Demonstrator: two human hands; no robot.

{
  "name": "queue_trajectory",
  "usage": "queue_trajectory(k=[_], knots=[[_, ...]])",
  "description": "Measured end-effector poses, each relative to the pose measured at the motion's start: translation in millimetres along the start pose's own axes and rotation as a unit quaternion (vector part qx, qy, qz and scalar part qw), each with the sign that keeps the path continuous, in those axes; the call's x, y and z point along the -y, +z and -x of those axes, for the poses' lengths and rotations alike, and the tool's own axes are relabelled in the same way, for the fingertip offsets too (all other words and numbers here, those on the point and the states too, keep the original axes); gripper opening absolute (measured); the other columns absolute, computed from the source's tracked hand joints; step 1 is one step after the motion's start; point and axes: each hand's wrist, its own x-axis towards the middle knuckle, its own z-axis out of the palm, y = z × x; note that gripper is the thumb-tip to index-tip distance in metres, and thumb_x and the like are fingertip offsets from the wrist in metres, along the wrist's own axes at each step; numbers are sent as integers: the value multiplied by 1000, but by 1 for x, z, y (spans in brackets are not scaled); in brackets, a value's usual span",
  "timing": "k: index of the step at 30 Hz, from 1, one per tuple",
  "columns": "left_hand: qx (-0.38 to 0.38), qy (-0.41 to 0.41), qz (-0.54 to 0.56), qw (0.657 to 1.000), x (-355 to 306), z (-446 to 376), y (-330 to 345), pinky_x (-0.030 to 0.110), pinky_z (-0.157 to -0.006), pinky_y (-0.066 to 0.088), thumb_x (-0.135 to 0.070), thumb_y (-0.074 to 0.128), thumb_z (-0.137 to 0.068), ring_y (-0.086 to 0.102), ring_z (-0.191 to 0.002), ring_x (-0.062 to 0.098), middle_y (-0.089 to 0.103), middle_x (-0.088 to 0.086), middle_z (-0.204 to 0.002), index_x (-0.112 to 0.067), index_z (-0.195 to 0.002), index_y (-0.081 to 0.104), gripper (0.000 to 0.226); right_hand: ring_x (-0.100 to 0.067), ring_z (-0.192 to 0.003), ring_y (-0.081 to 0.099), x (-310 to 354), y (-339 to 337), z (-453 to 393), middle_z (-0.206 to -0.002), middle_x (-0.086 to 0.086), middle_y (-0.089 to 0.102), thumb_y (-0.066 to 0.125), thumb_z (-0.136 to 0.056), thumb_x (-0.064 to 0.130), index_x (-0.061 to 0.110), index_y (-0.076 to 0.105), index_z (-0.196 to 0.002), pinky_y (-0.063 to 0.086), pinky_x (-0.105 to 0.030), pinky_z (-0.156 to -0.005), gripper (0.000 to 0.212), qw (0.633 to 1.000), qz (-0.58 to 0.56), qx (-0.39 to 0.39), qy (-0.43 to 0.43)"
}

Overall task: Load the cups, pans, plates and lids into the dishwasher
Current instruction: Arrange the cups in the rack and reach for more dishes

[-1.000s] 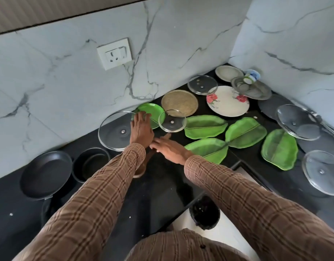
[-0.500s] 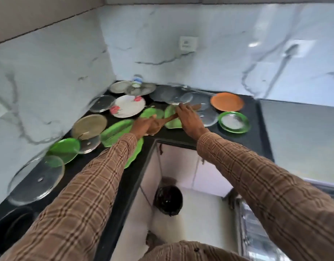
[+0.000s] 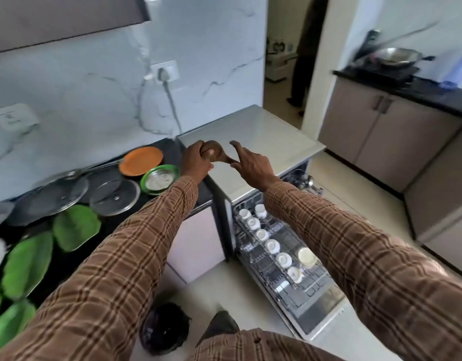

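Both hands have lifted off the dishes in the counter corner and swung right with the view, to above the dishwasher's pale top. On the black counter [image 3: 172, 148], along its front edge at far left, lie green leaf-shaped plates [image 3: 29, 261]. Behind them clear glass lids [image 3: 114, 193] overlap each other. Near the counter's right end sit a round orange plate [image 3: 141, 161] and, just in front of it, a green-rimmed round plate [image 3: 160, 179]. The left hand [image 3: 197, 161] grips the bowl end of a brown wooden ladle-like piece [image 3: 214, 153]; the right hand [image 3: 252, 165] pinches its narrow end, with the forefinger raised straight. Below them the grey open dishwasher [image 3: 250, 136] has its wire rack [image 3: 297, 290] pulled out, holding upturned white cups [image 3: 272, 245] in a row toward its left side.
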Motion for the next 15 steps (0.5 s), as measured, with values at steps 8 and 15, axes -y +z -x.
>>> queue_trajectory(k=[8, 15], knots=[[118, 135, -51, 982, -58, -74, 177, 46, -86, 61, -8, 68, -91, 70, -90, 30, 76, 9, -101, -14, -101, 73, 12, -36, -77, 66, -128, -17, 7, -117, -11, 68, 56, -101, 37, 17, 38, -129, 49, -39, -60, 39, 996, -42, -13, 82], [254, 125, 12, 959, -68, -148, 299, 42, -85, 62, -5, 74, -82, 72, -87, 22, 77, 6, -97, -12, -101, 74, 21, -20, -59, 49, -229, 3, -11, -89, -14, 66, 56, -102, 18, 3, 49, -100, 40, -33, -50, 16, 971, -18, -42, 235]])
